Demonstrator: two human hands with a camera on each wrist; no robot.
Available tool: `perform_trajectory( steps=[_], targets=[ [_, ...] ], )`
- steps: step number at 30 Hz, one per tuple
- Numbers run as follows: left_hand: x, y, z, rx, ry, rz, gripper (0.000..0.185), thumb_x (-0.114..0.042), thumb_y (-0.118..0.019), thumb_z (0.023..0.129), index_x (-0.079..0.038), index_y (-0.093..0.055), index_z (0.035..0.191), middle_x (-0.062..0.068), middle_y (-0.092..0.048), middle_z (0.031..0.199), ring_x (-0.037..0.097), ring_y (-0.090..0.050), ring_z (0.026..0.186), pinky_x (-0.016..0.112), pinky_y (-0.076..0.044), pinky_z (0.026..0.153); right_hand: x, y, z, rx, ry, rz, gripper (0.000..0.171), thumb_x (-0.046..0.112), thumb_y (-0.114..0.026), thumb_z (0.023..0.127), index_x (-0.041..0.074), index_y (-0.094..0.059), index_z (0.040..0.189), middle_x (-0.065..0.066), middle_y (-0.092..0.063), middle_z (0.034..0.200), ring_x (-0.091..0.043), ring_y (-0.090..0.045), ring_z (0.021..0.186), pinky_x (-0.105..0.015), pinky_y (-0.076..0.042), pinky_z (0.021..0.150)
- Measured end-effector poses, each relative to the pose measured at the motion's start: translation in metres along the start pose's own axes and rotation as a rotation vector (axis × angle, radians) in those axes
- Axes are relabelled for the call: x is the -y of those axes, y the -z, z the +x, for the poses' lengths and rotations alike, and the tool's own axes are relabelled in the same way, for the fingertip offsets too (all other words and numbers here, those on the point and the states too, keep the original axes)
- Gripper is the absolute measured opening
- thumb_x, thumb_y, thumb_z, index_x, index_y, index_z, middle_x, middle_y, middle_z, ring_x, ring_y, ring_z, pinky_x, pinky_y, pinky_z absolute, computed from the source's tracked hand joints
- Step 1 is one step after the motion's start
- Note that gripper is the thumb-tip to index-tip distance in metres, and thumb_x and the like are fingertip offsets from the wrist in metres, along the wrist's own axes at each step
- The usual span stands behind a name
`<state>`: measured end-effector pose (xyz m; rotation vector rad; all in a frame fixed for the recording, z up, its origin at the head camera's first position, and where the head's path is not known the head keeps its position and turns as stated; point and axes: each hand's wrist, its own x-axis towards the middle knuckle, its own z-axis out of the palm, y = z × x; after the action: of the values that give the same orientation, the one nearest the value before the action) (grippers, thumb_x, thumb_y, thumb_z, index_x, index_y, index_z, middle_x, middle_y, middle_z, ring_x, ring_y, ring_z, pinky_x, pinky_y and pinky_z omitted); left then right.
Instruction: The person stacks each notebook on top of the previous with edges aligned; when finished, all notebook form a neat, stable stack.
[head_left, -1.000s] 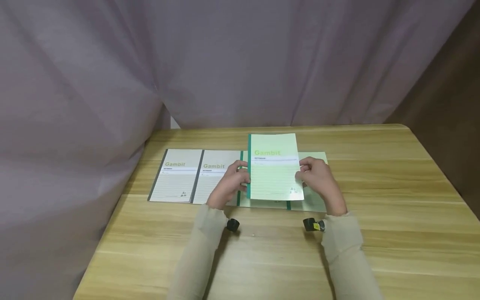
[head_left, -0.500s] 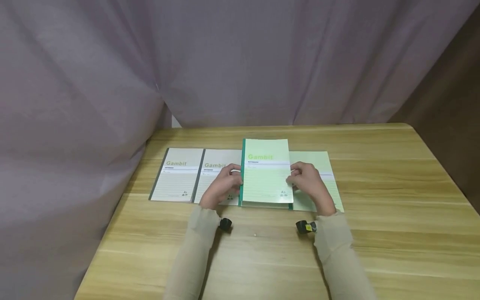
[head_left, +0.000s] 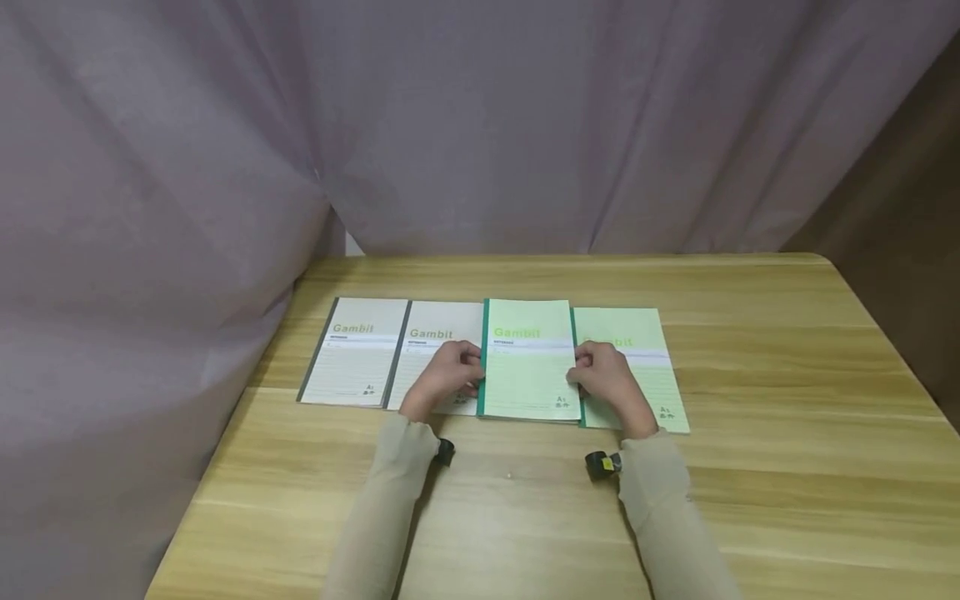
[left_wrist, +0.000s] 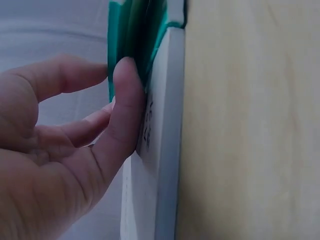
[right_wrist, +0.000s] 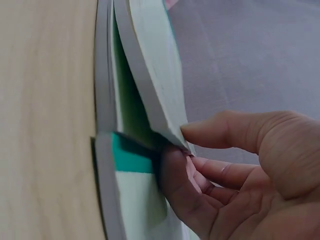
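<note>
Both hands hold a green notebook (head_left: 528, 375) with a dark green spine, printed "Gambit", in the head view. My left hand (head_left: 444, 377) grips its spine side, with fingertips at the green spine (left_wrist: 115, 45) in the left wrist view. My right hand (head_left: 609, 375) pinches the opposite edge, thumb on the cover and fingers beneath. Under the held notebook lies another green notebook (right_wrist: 117, 90), a narrow wedge of space between them in the right wrist view. To the right, a further green notebook (head_left: 633, 392) is partly covered by my right hand.
Two white notebooks with dark grey spines lie flat at the left: an outer one (head_left: 356, 358) and an inner one (head_left: 442, 317) partly behind my left hand. All rest on a wooden table (head_left: 517, 533). A greyish-purple curtain (head_left: 465, 125) hangs behind and at the left.
The held green notebook has come down and slightly left, from raised over the row to close over the green notebook beneath. Both hands have moved with it, still gripping its sides.
</note>
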<state>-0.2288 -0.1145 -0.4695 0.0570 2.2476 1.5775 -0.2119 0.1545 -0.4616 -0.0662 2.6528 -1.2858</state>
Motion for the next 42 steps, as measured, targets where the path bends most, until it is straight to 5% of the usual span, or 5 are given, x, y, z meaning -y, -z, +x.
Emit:
perform_trajectory(
  steps=[13,18,37,42],
  targets=[
    [-0.006,-0.009,-0.001,-0.061,-0.056,0.250,0.025,0.009,-0.063,0.087,0.010,-0.066,0.112,0.011,-0.061,0.089,0.016,-0.059,0.070,0.026,-0.057,0.059,0.000,0.001,-0.001,-0.011,0.011,-0.086,0.023,0.000,-0.064,0.081,-0.010,-0.064,0.102,-0.004,-0.050,0.065,-0.016,-0.046,0.059,-0.029,-0.039,0.056],
    [-0.005,-0.010,-0.002,-0.081,-0.026,0.247,0.025,0.010,-0.064,0.087,0.010,-0.066,0.112,0.011,-0.060,0.090,0.018,-0.062,0.070,0.027,-0.058,0.060,0.000,-0.002,-0.002,-0.013,0.014,-0.111,0.010,0.001,-0.071,0.083,-0.003,-0.063,0.087,-0.003,-0.049,0.065,-0.016,-0.045,0.059,-0.030,-0.037,0.055],
    [-0.007,-0.008,0.000,-0.109,0.017,0.245,0.033,0.008,-0.066,0.088,0.011,-0.063,0.121,0.012,-0.061,0.096,0.021,-0.064,0.078,0.027,-0.058,0.062,0.007,-0.004,0.000,0.001,-0.017,-0.140,0.030,0.001,-0.071,0.085,-0.013,-0.063,0.110,-0.009,-0.057,0.076,-0.020,-0.051,0.067,-0.030,-0.042,0.060],
    [-0.005,-0.006,0.000,-0.103,0.002,0.225,0.031,0.004,-0.062,0.090,0.011,-0.063,0.120,0.013,-0.062,0.095,0.020,-0.065,0.076,0.028,-0.059,0.063,0.008,-0.002,-0.001,0.024,-0.021,-0.150,0.026,0.005,-0.070,0.087,-0.010,-0.063,0.106,-0.007,-0.055,0.074,-0.019,-0.049,0.066,-0.031,-0.041,0.060]
  ],
)
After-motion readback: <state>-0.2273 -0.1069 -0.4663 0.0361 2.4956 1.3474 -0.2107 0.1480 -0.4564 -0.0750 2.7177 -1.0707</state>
